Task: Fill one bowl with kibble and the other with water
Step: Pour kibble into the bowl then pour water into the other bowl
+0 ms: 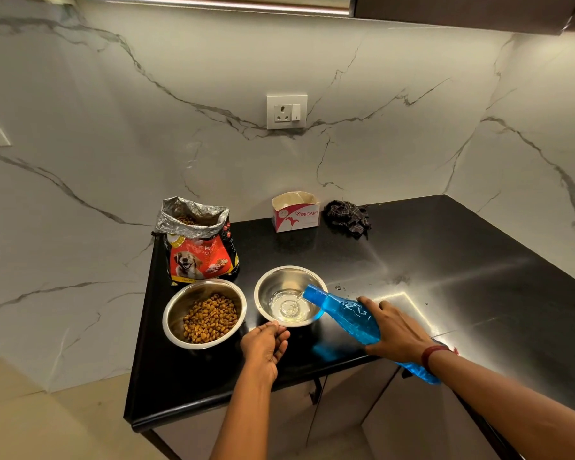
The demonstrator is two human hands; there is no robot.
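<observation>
Two steel bowls stand side by side on the black counter (445, 260). The left bowl (180, 307) holds brown kibble (211, 318). The right bowl (279, 280) has a shallow pool of water (289, 308) in it. My right hand (395, 333) grips a blue plastic bottle (349, 313), tilted with its mouth over the right bowl's rim, and a thin stream runs from it into the bowl. My left hand (264, 343) pinches the near rim of the right bowl. An open kibble bag (200, 244) with a dog picture stands behind the left bowl.
A small open Origami carton (296, 212) and a crumpled dark cloth (347, 217) sit at the back by the marble wall. A wall socket (287, 111) is above them. A few water drops (341, 288) lie right of the water bowl. The counter's front edge is just below my hands.
</observation>
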